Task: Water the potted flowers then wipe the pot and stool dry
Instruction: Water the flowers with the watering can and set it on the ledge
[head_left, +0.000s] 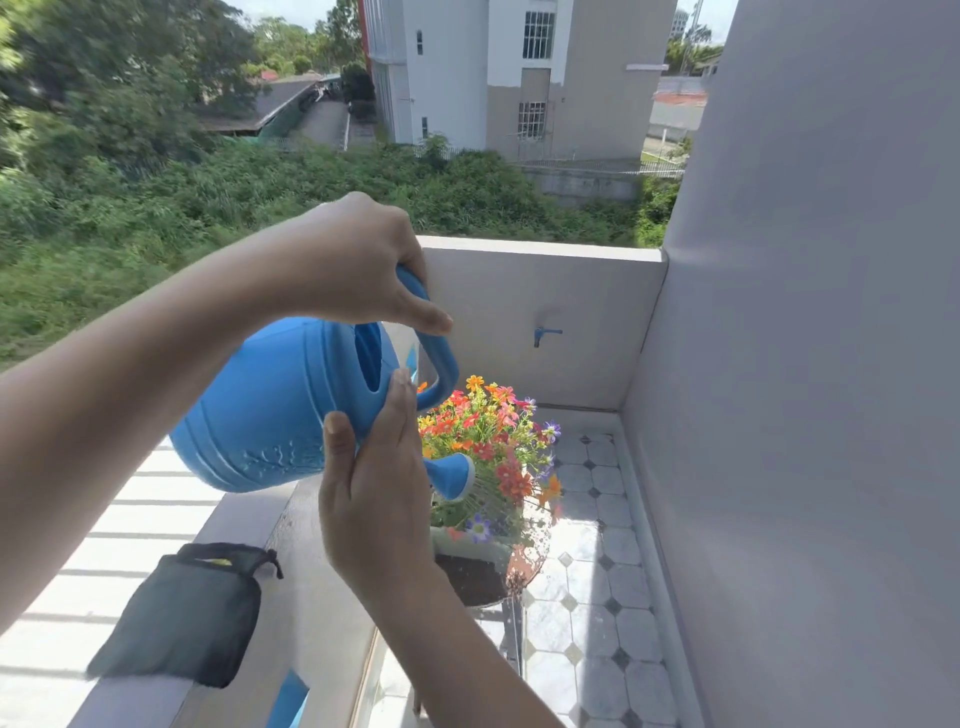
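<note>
My left hand (358, 270) grips the top handle of a blue watering can (275, 410), which is tipped down to the right. My right hand (374, 493) presses flat against the can's side near the spout, fingers extended. The spout's rose (454, 475) sprays water onto colourful flowers (493, 441) in a pale pot (467, 543). The pot stands on a round brown stool (478, 579), wet with droplets; my right forearm hides part of it.
A dark drawstring bag (182, 618) lies on the grey parapet ledge (249, 525) at lower left. A blue tap (543, 335) sticks out of the low far wall. A grey wall closes the right side. The floor (592, 597) is pale tile. A blue object (288, 701) sits below the ledge.
</note>
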